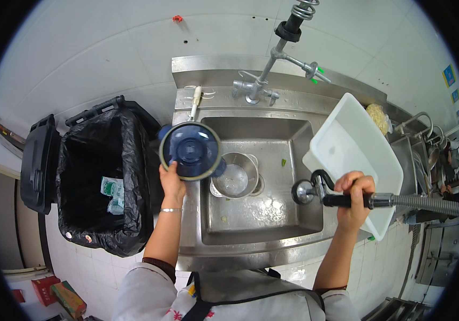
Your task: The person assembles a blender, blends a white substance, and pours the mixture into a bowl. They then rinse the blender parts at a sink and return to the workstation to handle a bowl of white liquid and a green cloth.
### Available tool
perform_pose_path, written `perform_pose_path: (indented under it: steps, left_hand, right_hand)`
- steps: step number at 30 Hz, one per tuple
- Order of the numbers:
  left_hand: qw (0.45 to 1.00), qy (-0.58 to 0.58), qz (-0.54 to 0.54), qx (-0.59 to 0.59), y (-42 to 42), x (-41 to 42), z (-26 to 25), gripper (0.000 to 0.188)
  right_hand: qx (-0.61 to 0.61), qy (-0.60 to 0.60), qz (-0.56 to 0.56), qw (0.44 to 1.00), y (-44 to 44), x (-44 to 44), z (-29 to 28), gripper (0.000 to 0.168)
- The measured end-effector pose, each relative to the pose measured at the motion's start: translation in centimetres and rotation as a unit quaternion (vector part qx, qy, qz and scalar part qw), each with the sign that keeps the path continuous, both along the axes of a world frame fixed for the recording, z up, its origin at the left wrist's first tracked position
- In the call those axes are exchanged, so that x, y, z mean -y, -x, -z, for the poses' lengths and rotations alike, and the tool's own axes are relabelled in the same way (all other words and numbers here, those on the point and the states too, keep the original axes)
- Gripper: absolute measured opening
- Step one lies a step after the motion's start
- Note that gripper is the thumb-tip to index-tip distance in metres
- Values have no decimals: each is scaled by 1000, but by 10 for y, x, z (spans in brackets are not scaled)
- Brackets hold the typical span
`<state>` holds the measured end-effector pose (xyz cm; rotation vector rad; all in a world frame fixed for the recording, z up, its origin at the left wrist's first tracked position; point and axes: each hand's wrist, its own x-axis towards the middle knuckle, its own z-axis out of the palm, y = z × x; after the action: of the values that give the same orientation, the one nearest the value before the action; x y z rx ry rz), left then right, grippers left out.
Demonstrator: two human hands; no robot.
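Note:
In my left hand [172, 180] is a round, blue-tinted transparent vessel [191, 150] with a pale rim, held over the left edge of the steel sink [261, 236]. My right hand [354, 198] grips the black handle of a pre-rinse spray nozzle [304, 191], whose head hangs over the right side of the basin. Below, on the basin floor, stands a metal pot [235, 176] with two handles and some liquid inside. Small green scraps [283, 162] lie in the basin.
A black-lined bin [137, 200] stands left of the sink. A white plastic tub [386, 172] leans at the right, by a bag of yellowish food [377, 118]. Behind are the faucet column [267, 68] and a white-handled utensil [196, 98]. The spray hose [430, 204] runs right.

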<state>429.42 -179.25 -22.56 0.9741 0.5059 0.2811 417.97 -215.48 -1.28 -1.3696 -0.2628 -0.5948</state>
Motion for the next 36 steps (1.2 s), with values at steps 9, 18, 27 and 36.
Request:
perform_pose_path:
  steps: [9, 18, 27, 36]
  left_hand:
    - [895, -353, 127, -242, 6, -38, 9, 38]
    - [852, -436, 191, -219, 24, -29, -13, 50]
    - [783, -496, 371, -60, 128, 71, 58, 37]
    - [934, -9, 175, -310, 76, 110, 142, 29]
  right_hand:
    - [73, -109, 19, 991, -46, -51, 10, 13]
    - [34, -65, -145, 987, -52, -54, 5, 22]
    - [34, -110, -126, 985, -56, -46, 1, 21]
    - [53, -105, -107, 987, -40, -40, -1, 23]
